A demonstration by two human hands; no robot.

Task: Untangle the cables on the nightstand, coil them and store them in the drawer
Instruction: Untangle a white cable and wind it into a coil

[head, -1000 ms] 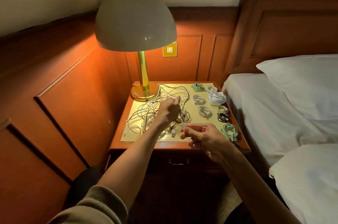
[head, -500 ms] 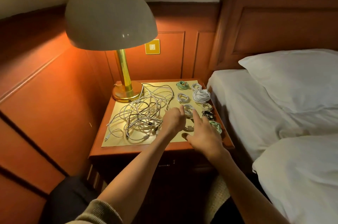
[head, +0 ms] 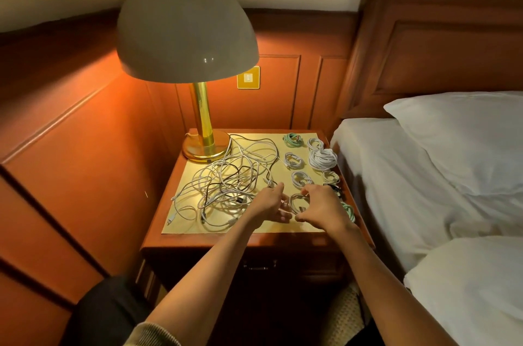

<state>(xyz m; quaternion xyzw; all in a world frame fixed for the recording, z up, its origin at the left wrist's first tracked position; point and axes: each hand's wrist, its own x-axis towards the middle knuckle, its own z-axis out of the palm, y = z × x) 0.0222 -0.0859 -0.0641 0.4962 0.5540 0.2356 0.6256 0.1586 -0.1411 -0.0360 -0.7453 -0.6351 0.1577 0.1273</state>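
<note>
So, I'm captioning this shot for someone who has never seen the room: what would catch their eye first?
The big dome-shaded lamp glowing at the back left corner of the nightstand draws the eye first. Beside its base sprawls a tangle of white and dark cables, set against neat small coils lined up along the right side. At the front, the left hand and right hand hold a small white coil between them.

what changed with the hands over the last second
Both hands dropped onto a small white coil at the front of the mat: the right hand curves round it, the left hand touches its side. The tangled cables, other coils and lamp stayed put.
</note>
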